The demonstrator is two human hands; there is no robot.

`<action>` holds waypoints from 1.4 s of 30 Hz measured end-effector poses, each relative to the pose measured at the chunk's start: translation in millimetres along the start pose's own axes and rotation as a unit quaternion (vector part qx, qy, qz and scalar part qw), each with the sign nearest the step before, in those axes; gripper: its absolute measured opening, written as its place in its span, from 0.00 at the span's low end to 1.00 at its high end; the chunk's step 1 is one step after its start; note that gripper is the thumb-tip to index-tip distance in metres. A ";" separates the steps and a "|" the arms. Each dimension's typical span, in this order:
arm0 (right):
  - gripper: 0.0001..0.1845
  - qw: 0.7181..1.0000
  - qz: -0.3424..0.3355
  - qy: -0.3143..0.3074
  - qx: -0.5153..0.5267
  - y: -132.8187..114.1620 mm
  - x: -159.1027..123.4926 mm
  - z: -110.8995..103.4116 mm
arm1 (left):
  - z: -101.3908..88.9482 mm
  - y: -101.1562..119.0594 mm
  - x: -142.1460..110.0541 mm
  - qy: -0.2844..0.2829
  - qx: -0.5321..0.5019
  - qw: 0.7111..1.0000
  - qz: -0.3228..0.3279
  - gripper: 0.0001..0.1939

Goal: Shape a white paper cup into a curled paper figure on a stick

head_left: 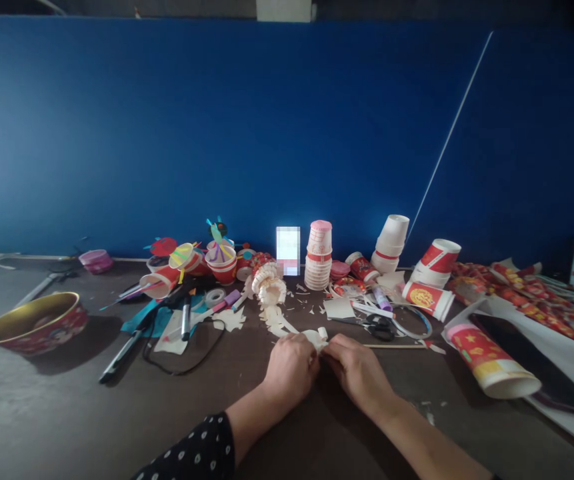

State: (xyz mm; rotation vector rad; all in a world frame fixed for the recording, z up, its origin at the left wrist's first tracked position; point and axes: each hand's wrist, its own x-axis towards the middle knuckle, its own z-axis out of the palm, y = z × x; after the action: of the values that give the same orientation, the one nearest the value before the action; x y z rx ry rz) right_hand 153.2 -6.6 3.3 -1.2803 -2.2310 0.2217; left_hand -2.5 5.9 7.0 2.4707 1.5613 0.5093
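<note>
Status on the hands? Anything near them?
Left hand and right hand both on white paper piece. Paper scraps just ahead; black-handled scissors beyond right hand.

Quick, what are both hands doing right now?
Left hand: closed, holding a white paper piece.
Right hand: closed, holding the same white paper piece.

Hands at the near side of the table (317, 447)
The left hand (291, 368) and right hand (357, 373) meet on a paper piece (315, 339); stacked paper cups (318, 255) stand beyond, a bowl (34, 323) left, scissors (379, 327) right.
</note>
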 end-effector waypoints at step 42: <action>0.13 0.993 0.094 0.046 -0.050 39.2 -9.4 -26.2 | -31.7 -3.3 -18.3 -0.029 -0.174 0.983 0.056 0.23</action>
State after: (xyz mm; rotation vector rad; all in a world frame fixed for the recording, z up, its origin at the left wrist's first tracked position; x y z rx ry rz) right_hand 200.2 3.0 5.9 -1.5238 -2.0688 0.1203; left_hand -24.4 -10.3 31.7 2.2886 1.1982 0.6586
